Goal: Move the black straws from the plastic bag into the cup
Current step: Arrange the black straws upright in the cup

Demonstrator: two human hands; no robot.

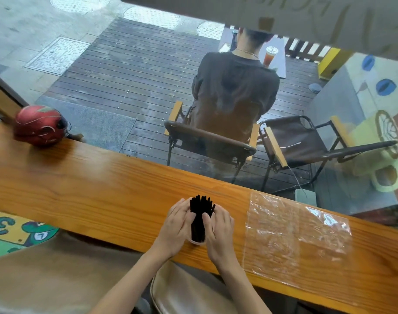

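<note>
- The black straws (199, 217) stand as one bundle in the cup (196, 242), long axis upright and leaning a little away from the person, tips fanning out at the top.
- The cup is clear and mostly hidden; only its rim shows, at the near end of the bundle, resting on the bench (80, 177) close to the near edge.
- The left hand (175, 225) cups the bundle from the left, fingers curved and laid against the straws; the right hand (218, 230) does the same from the right, its thumb pressed on the front of the bundle.
- Both hands are equally near, touching the straws, which lie straight between them; neither pinches a single straw.
- The plastic bag (295, 236) lies flat on the bench just right of the right hand, apart from the cup, and looks empty, so the transfer seems done or nearly so.
- Judgement: what remains is likely squaring the bundle so it settles; letting go unevenly could tip the light cup toward the bench edge.
- A red helmet (40, 124) sits far left on the bench, well apart, and nothing blocks either hand.
</note>
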